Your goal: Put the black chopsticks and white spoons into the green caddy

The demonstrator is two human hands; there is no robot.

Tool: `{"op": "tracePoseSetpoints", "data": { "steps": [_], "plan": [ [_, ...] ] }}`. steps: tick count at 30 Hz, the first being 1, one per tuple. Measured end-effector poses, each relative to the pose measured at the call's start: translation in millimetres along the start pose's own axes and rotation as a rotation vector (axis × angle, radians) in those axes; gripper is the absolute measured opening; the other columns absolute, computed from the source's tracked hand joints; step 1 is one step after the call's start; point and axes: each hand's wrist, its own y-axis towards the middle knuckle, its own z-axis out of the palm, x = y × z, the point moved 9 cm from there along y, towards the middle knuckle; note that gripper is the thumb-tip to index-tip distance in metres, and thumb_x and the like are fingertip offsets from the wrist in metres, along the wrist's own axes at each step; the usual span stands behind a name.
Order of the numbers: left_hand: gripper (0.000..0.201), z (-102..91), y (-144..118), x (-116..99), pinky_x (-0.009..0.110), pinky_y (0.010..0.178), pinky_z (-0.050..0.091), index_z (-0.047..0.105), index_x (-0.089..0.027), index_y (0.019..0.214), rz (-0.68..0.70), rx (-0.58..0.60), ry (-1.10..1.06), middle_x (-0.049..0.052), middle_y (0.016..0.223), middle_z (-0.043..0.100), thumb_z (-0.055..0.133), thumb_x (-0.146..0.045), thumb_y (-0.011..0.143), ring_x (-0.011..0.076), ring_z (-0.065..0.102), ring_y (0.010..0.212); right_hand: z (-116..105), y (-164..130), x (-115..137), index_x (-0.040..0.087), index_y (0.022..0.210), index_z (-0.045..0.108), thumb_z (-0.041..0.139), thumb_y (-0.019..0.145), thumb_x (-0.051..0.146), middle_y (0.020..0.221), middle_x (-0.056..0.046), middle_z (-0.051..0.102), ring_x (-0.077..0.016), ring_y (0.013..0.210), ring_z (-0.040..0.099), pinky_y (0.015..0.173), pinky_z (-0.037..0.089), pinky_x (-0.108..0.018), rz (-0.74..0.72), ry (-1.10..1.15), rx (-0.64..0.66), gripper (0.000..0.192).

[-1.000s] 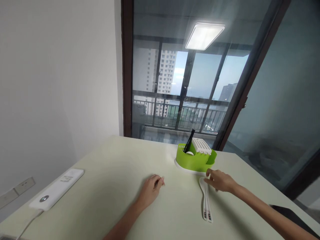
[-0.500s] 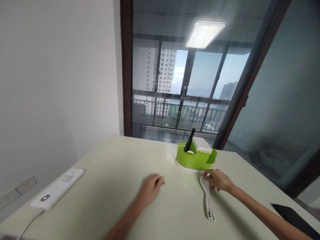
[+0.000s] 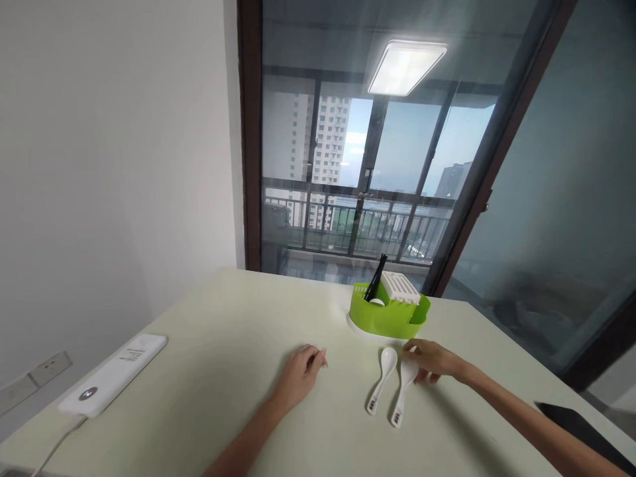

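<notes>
Two white spoons lie side by side on the pale table, handles toward me: the left spoon (image 3: 388, 363) is free of any hand, the right spoon (image 3: 408, 379) has its bowl under my fingers. My right hand (image 3: 430, 358) pinches that bowl from its right side, with the thumb partly hidden. Loosely curled on the table to the left, my left hand (image 3: 302, 370) has nothing visible in it. Just behind the spoons stands a green cutlery caddy (image 3: 380, 322) on a white base, with black chopsticks (image 3: 376, 278) leaning in it.
A white power bank (image 3: 116, 374) with a cable lies at the table's left edge. On the right edge rests a dark flat object (image 3: 576, 427). A white slatted part (image 3: 400, 287) sits on top of the caddy. Behind the table is a glass sliding door (image 3: 348, 218).
The spoons were stacked together under my right hand; now they lie apart, one to the left, handles swung leftward. My left hand has stayed in place.
</notes>
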Motion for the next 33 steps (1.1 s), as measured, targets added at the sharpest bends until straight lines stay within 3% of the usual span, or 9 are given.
{"op": "tracePoseSetpoints", "data": {
  "steps": [7, 10, 14, 17, 19, 22, 25, 28, 33],
  "plan": [
    [0.047, 0.7, 0.3, 0.6, 0.03, 0.07, 0.043, 0.066, -0.021, 0.076, 0.005, 0.001, 0.001, 0.004, 0.08, 0.071, 0.038, -0.048, 0.103, 0.0184, 0.062, 0.072, 8.3, -10.4, 11.8, 0.016, 0.088, 0.065, 0.064, 0.087, 0.026, 0.081, -0.007, 0.076, -0.0206, 0.072, 0.077, 0.061, 0.059, -0.023, -0.069, 0.043, 0.074, 0.011],
    [0.046, 1.4, 0.4, 1.8, 0.029, 0.069, 0.042, 0.067, -0.021, 0.077, 0.006, 0.002, 0.004, 0.003, 0.08, 0.07, 0.039, -0.047, 0.103, 0.0182, 0.062, 0.072, -8.2, -24.6, 32.1, 0.016, 0.084, 0.068, 0.064, 0.086, 0.031, 0.08, -0.006, 0.077, -0.0199, 0.072, 0.076, 0.064, 0.059, -0.024, -0.141, 0.017, 0.079, 0.015],
    [0.045, 1.6, 0.6, 2.3, 0.029, 0.071, 0.042, 0.066, -0.021, 0.077, 0.011, 0.003, 0.001, 0.003, 0.08, 0.07, 0.039, -0.046, 0.103, 0.018, 0.062, 0.074, -50.4, -52.7, 75.3, 0.018, 0.088, 0.073, 0.06, 0.088, 0.034, 0.075, -0.005, 0.076, -0.0205, 0.065, 0.074, 0.065, 0.056, -0.027, -0.246, -0.059, 0.001, 0.021],
    [0.045, 1.2, 0.7, 2.1, 0.029, 0.072, 0.043, 0.066, -0.021, 0.076, 0.014, 0.0, -0.001, 0.003, 0.081, 0.071, 0.04, -0.045, 0.103, 0.0182, 0.063, 0.075, -90.7, -79.4, 120.1, 0.021, 0.098, 0.073, 0.052, 0.095, 0.036, 0.08, -0.005, 0.077, -0.0213, 0.074, 0.073, 0.073, 0.053, -0.029, -0.333, -0.125, -0.187, 0.026],
    [0.045, 1.0, 0.7, 1.9, 0.029, 0.072, 0.044, 0.066, -0.021, 0.076, 0.014, -0.001, 0.0, 0.004, 0.081, 0.072, 0.04, -0.046, 0.103, 0.0184, 0.064, 0.075, -127.4, -108.5, 159.9, 0.022, 0.104, 0.073, 0.049, 0.097, 0.035, 0.095, -0.007, 0.076, -0.0215, 0.079, 0.071, 0.074, 0.05, -0.03, -0.462, -0.303, -0.573, 0.028],
    [0.046, 0.6, 0.6, 1.7, 0.03, 0.073, 0.045, 0.066, -0.022, 0.076, 0.011, -0.003, 0.004, 0.004, 0.082, 0.072, 0.04, -0.048, 0.103, 0.0188, 0.064, 0.075, -148.7, -138.4, 203.5, 0.021, 0.113, 0.071, 0.044, 0.101, 0.035, 0.105, -0.009, 0.072, -0.0223, 0.086, 0.069, 0.075, 0.048, -0.031, -0.554, -0.476, -0.937, 0.033],
    [0.047, 0.9, 0.5, 2.6, 0.03, 0.072, 0.044, 0.066, -0.022, 0.075, 0.007, -0.003, 0.008, 0.004, 0.081, 0.072, 0.039, -0.049, 0.103, 0.0188, 0.064, 0.074, -146.0, -125.7, 225.9, 0.019, 0.123, 0.067, 0.034, 0.106, 0.032, 0.11, -0.011, 0.068, -0.0235, 0.087, 0.067, 0.067, 0.045, -0.031, -0.463, -0.683, -1.009, 0.039],
    [0.047, 2.1, 0.3, 4.3, 0.029, 0.071, 0.044, 0.066, -0.022, 0.076, 0.005, 0.003, 0.007, 0.004, 0.081, 0.072, 0.039, -0.049, 0.103, 0.0185, 0.064, 0.075, -130.0, -90.2, 238.0, 0.016, 0.127, 0.063, 0.031, 0.105, 0.02, 0.117, -0.015, 0.064, -0.0246, 0.087, 0.067, 0.062, 0.041, -0.03, -0.375, -0.894, -0.904, 0.039],
    [0.048, 3.3, -0.4, 4.7, 0.029, 0.072, 0.044, 0.066, -0.022, 0.076, 0.003, 0.011, 0.002, 0.004, 0.081, 0.072, 0.039, -0.05, 0.103, 0.0182, 0.064, 0.075, -93.1, -45.1, 247.8, 0.011, 0.111, 0.067, 0.041, 0.095, 0.002, 0.115, -0.018, 0.064, -0.0253, 0.096, 0.067, 0.068, 0.043, -0.03, -0.425, -1.008, -0.732, 0.032]
  ]
}}
